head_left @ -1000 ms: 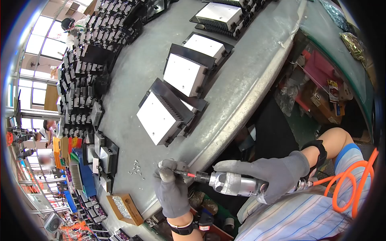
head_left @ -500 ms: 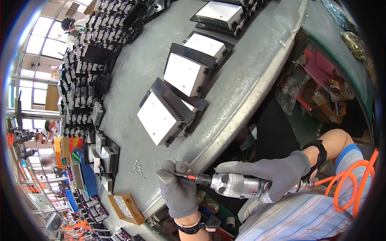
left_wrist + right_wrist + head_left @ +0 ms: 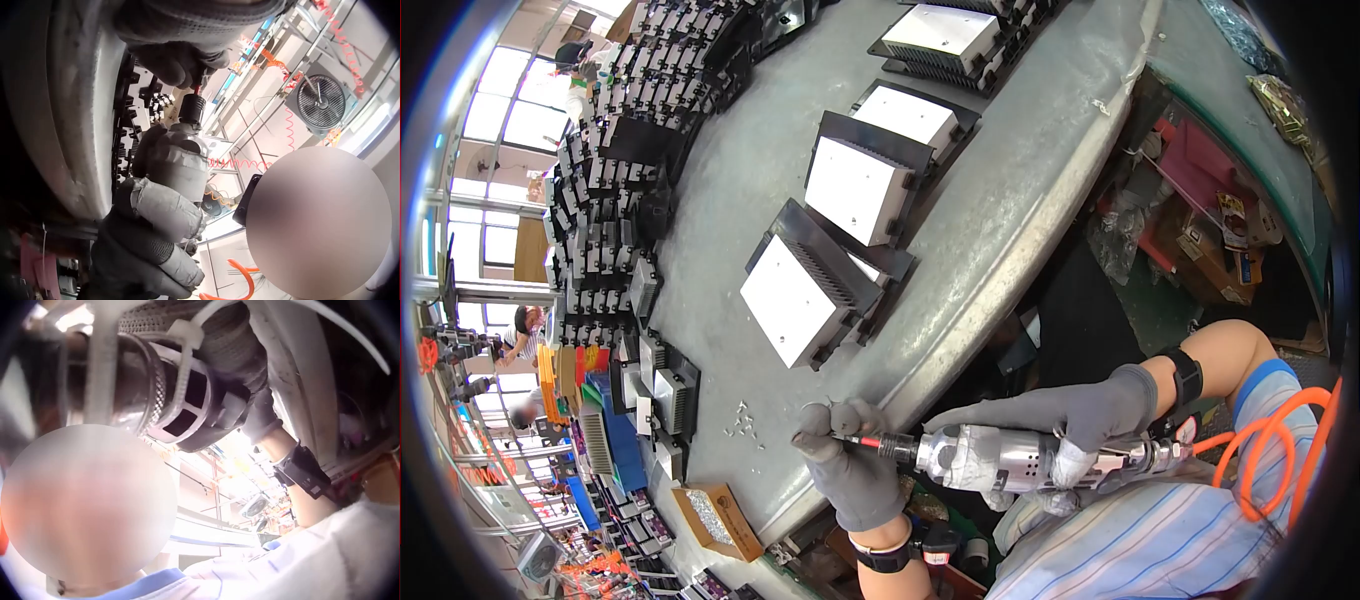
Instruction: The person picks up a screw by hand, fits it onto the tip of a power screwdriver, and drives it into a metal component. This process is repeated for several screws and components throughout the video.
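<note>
In the head view my gloved right hand (image 3: pixel 1100 412) grips a silver air screwdriver (image 3: pixel 975 458), held nearly level in front of the table edge. An orange hose (image 3: pixel 1295 410) runs from its rear end. My gloved left hand (image 3: pixel 855 485) pinches the front of the red-banded screwdriver bit (image 3: pixel 866 441) between thumb and fingers. A small shiny piece shows at the bit's tip, partly hidden by the fingertips. The left wrist view shows the same fingers around the bit, below them the black chuck (image 3: pixel 192 109). Loose screws (image 3: pixel 743 425) lie on the table beyond the left hand.
White-topped finned heat sinks (image 3: pixel 795 300) stand in a row on the grey table (image 3: pixel 730 180). An open cardboard box (image 3: pixel 747 530) of screws sits at the near left. Many more units (image 3: pixel 605 180) crowd the far side. A blue bin (image 3: pixel 622 440) stands beyond.
My left hand has shifted a little to the right, its fingertips staying at the bit. My right hand has turned on the screwdriver, and the tool has moved slightly.
</note>
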`<state>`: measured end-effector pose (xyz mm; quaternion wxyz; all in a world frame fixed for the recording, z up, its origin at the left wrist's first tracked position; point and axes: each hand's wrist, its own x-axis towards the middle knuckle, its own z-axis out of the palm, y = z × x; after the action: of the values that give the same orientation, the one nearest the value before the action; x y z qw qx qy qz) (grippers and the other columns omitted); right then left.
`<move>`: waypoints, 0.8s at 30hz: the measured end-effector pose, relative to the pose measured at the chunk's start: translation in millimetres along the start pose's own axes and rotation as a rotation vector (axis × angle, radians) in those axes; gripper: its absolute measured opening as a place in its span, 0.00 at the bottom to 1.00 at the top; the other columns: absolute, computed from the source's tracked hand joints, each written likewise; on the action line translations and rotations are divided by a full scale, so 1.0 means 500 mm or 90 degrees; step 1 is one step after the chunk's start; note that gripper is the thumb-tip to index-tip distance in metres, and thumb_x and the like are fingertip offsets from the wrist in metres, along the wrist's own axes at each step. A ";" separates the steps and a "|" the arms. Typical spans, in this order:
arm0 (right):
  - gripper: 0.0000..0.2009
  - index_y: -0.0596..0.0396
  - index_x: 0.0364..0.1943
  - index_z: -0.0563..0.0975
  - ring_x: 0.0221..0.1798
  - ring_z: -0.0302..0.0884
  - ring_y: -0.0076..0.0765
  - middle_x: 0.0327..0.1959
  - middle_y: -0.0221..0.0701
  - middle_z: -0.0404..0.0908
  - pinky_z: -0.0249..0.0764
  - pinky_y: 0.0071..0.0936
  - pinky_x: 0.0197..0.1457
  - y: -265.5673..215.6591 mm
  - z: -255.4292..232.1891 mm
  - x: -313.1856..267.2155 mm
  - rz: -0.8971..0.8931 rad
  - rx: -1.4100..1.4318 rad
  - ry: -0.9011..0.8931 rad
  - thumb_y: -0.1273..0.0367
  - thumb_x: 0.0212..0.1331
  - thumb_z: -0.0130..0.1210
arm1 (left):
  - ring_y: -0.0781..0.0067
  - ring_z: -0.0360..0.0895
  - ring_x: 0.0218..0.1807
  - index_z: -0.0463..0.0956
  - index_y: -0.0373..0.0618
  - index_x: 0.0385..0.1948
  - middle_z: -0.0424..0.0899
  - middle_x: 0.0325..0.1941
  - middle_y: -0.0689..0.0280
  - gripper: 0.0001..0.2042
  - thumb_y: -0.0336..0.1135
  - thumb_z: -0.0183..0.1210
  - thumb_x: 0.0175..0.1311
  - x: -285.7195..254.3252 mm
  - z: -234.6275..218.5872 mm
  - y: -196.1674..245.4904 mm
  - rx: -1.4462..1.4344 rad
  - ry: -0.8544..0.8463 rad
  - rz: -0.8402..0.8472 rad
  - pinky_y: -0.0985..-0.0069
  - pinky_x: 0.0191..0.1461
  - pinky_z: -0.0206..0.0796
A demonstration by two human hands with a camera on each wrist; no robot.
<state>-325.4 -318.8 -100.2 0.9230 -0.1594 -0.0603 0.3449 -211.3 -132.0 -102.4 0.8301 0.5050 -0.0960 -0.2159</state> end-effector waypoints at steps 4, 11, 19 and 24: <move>0.48 0.52 0.68 0.41 0.41 0.66 0.23 0.44 0.34 0.66 0.71 0.21 0.37 0.027 -0.015 0.004 -0.112 -0.177 0.015 0.78 0.37 0.52 | 0.80 0.63 0.31 0.69 0.46 0.39 0.70 0.29 0.71 0.25 0.61 0.52 0.57 0.010 -0.017 0.013 0.003 -0.050 -0.014 0.82 0.34 0.56; 0.45 0.47 0.68 0.44 0.34 0.64 0.21 0.38 0.32 0.66 0.66 0.18 0.30 -0.009 -0.016 -0.054 -0.181 -0.317 0.121 0.80 0.39 0.49 | 0.57 0.60 0.64 0.59 0.41 0.61 0.59 0.65 0.51 0.53 0.71 0.61 0.32 0.163 -0.007 0.155 1.058 -0.247 0.395 0.63 0.64 0.56; 0.47 0.49 0.68 0.44 0.36 0.68 0.23 0.39 0.33 0.66 0.73 0.23 0.34 -0.034 -0.014 -0.066 -0.150 -0.268 0.187 0.79 0.37 0.51 | 0.53 0.61 0.64 0.69 0.52 0.56 0.58 0.64 0.52 0.40 0.50 0.72 0.32 0.190 0.078 0.113 1.183 -0.304 0.251 0.60 0.62 0.59; 0.47 0.49 0.68 0.45 0.32 0.73 0.26 0.38 0.35 0.66 0.76 0.24 0.32 -0.043 -0.024 -0.061 -0.126 -0.290 0.223 0.79 0.36 0.51 | 0.51 0.61 0.64 0.70 0.51 0.56 0.59 0.63 0.51 0.39 0.49 0.71 0.33 0.181 0.081 0.111 1.142 -0.249 0.212 0.60 0.61 0.59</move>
<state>-332.5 -357.0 -104.5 0.8891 -0.4126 0.0089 0.1978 -131.5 -183.6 -39.6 0.1188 0.8919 -0.4360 -0.0204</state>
